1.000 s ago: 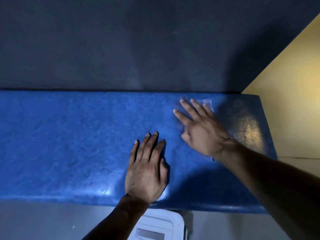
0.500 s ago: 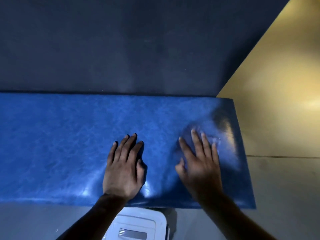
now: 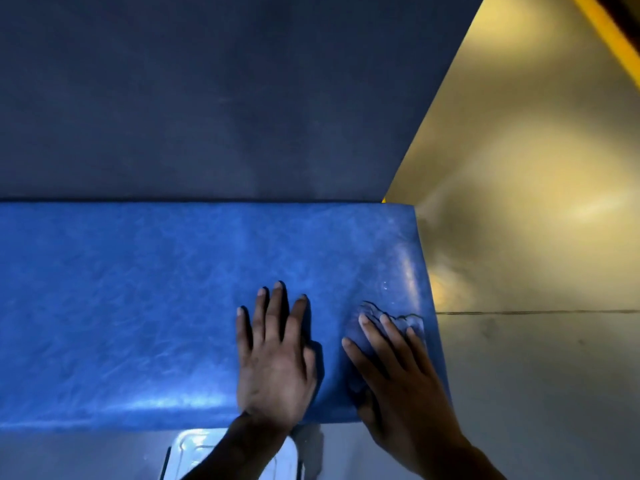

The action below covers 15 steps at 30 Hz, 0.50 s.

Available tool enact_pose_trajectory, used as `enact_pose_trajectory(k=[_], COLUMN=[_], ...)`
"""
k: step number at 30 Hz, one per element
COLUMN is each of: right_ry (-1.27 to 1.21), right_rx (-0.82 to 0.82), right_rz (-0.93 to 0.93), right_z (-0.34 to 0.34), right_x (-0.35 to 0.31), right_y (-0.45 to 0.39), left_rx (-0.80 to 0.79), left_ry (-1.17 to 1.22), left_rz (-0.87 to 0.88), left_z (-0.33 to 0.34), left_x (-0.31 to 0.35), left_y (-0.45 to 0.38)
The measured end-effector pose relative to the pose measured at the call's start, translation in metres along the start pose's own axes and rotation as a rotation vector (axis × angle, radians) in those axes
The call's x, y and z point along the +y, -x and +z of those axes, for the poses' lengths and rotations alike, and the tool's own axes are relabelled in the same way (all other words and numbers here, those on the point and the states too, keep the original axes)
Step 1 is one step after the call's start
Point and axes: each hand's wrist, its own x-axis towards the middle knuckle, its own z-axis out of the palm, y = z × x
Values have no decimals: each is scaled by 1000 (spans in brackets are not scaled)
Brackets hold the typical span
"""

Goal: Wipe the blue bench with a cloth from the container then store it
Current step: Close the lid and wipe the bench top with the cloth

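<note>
A blue bench (image 3: 121, 306) fills the left and centre of the frame, its glossy textured top running against a dark wall (image 3: 207, 98) above. At lower centre, a white lidded container (image 3: 194, 455) shows partly below the bench's near edge, behind the left forearm. Just right of centre, the left hand (image 3: 273, 362) lies flat on the bench with fingers straight and spread, grasping nothing. At lower right of the bench, beside its end, the right hand (image 3: 391, 368) presses flat on a thin, translucent cloth (image 3: 398, 318), whose wrinkled edge shows just past the fingertips. The cloth looks light, limp and probably damp, so it should slide easily on the slick surface and bunch under pressure; a flat palm suits wiping, and a pinch at the exposed edge would lift it. A yellow wall (image 3: 519, 168) and grey floor (image 3: 536, 393) fill the frame's right side.
</note>
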Motion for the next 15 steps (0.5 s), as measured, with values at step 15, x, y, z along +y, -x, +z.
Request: enact_pose_trajectory(k=[15], right_ry=[-206], right_rx=[39], right_rz=[534], right_z=[-7], right_x=[88], right_y=[-180], left_rx=[170], left_ry=[14], left_rz=[-69], left_z=[17], left_x=[7], left_y=[-4])
